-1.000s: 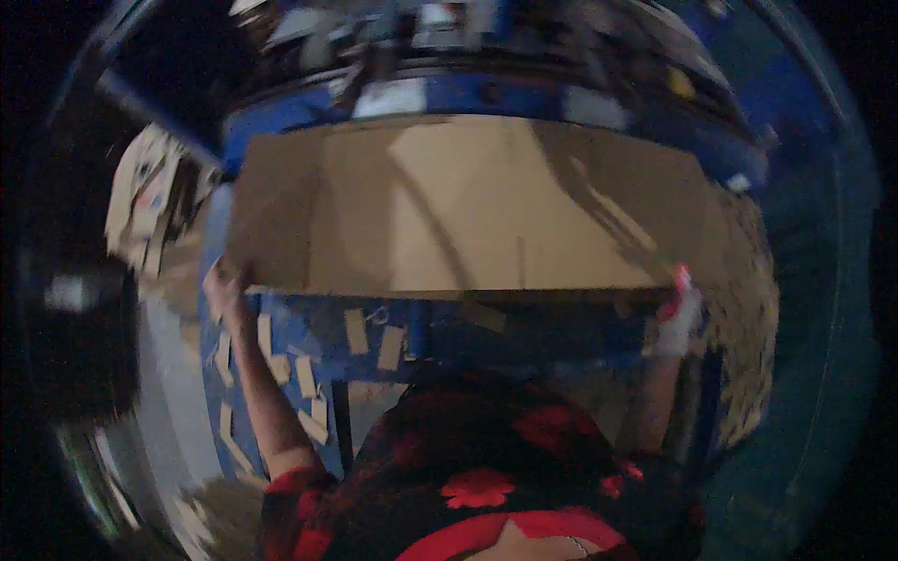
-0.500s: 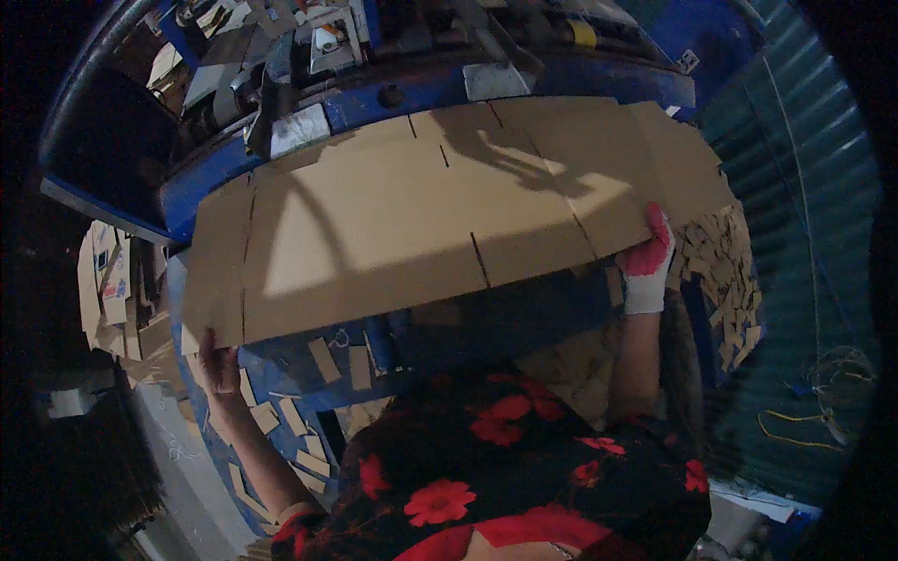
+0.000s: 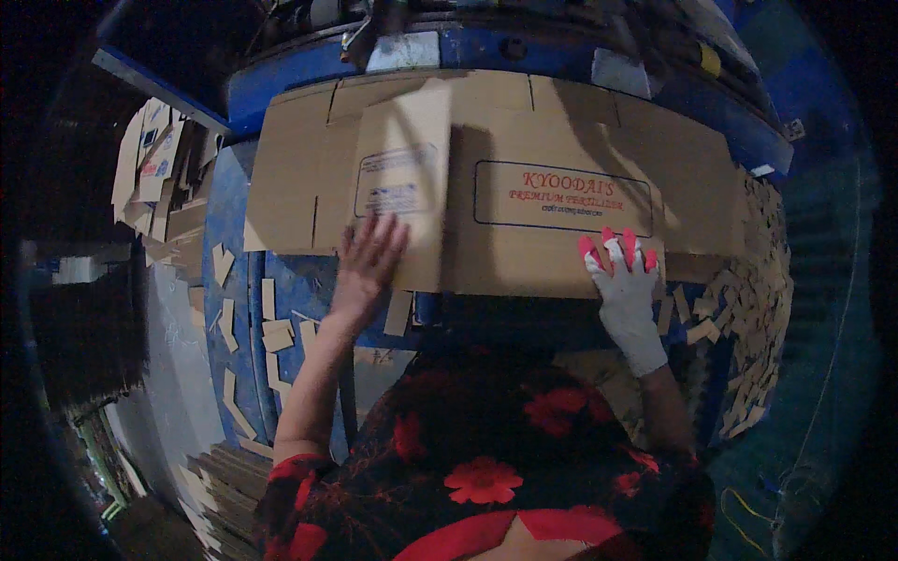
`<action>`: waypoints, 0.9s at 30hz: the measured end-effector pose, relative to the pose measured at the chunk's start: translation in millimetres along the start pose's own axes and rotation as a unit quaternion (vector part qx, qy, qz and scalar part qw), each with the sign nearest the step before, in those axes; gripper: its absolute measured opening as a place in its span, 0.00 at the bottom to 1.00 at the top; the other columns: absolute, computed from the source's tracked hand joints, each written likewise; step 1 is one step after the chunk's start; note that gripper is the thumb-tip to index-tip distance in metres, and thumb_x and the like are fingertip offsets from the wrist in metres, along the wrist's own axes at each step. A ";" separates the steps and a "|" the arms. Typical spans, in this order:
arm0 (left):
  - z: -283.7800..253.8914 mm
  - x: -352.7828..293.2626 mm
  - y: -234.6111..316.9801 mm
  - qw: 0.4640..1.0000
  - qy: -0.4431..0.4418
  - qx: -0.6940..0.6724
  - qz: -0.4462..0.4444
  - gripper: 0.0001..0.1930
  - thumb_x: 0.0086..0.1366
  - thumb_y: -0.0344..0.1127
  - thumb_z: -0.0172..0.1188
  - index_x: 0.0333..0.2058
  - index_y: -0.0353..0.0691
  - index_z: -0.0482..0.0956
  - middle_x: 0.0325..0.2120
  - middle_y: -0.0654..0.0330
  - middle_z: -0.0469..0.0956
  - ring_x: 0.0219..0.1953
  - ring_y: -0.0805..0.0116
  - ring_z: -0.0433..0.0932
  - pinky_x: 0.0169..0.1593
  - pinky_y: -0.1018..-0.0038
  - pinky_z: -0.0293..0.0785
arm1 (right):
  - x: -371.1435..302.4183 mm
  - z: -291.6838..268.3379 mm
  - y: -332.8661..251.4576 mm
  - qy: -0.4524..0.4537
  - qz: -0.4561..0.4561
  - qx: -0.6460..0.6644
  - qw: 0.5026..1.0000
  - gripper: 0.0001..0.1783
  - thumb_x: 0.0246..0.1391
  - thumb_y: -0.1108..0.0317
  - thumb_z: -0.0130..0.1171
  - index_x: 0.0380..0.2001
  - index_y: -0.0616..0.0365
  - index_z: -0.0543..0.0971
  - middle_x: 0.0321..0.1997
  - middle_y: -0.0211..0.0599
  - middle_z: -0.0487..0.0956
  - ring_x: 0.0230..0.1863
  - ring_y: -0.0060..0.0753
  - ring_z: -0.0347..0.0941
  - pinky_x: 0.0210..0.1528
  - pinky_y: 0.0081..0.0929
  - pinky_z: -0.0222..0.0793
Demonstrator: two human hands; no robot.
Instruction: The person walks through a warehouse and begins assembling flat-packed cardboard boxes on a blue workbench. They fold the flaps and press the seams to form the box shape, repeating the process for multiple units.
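A large flat brown cardboard sheet (image 3: 524,178), creased and slotted with red and blue print, lies on a blue machine table (image 3: 234,234). One narrower panel (image 3: 412,150) lies folded over its left part. My bare left hand (image 3: 367,262) rests flat, fingers spread, on the near edge of that folded panel. My right hand (image 3: 622,280), in a white glove with red fingertips, presses flat on the sheet's near right edge. Neither hand grips anything.
Cardboard offcuts (image 3: 271,327) litter the blue surface at the left and pile up at the right (image 3: 758,280). Stacked flat cardboard (image 3: 154,178) stands far left, more stacks low left (image 3: 224,486). Machine parts (image 3: 402,37) run along the far side.
The cardboard sheet went from being held up at its two ends to lying flat on the table, printed side up. Both hands moved inward onto its near edge.
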State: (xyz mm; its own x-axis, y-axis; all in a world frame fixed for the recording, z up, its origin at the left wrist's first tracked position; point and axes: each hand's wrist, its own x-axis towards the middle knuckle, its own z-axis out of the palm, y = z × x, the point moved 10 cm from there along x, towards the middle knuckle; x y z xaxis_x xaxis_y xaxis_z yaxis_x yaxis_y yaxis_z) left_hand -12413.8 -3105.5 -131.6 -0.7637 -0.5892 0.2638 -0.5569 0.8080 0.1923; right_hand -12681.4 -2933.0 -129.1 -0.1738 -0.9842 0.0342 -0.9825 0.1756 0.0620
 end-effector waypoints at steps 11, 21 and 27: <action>25.6 6.3 14.7 0.986 -0.110 0.115 0.046 0.29 0.57 0.33 0.50 0.60 0.53 0.60 0.61 0.62 0.59 0.62 0.51 0.56 0.57 0.34 0.45 | 2.7 -5.3 0.0 0.022 0.016 -0.027 0.999 0.24 0.45 0.72 0.49 0.48 0.39 0.75 0.60 0.37 0.63 0.62 0.55 0.55 0.57 0.60 0.46; -2.9 74.7 -20.9 0.995 0.098 -0.021 0.030 0.23 0.60 0.27 0.47 0.56 0.43 0.66 0.56 0.56 0.67 0.59 0.47 0.62 0.61 0.50 0.52 | 76.2 -32.1 29.4 0.199 0.006 -0.062 0.978 0.22 0.45 0.67 0.52 0.45 0.30 0.78 0.56 0.31 0.68 0.53 0.47 0.64 0.53 0.63 0.53; 2.6 135.3 -34.7 0.991 0.125 -0.036 0.035 0.25 0.59 0.26 0.47 0.57 0.42 0.65 0.56 0.56 0.66 0.60 0.48 0.60 0.61 0.51 0.53 | 138.5 -23.6 71.6 0.169 0.028 -0.039 0.984 0.29 0.43 0.75 0.51 0.50 0.32 0.74 0.55 0.34 0.69 0.58 0.49 0.61 0.59 0.59 0.48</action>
State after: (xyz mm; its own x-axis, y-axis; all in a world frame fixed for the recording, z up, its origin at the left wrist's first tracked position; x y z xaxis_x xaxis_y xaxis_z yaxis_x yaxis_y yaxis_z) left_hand -12498.6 -3213.3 -105.0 -0.6891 -0.5214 0.5033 -0.4742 0.8496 0.2308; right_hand -12774.2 -3056.2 -96.5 -0.1815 -0.9118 0.3684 -0.9616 0.2429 0.1275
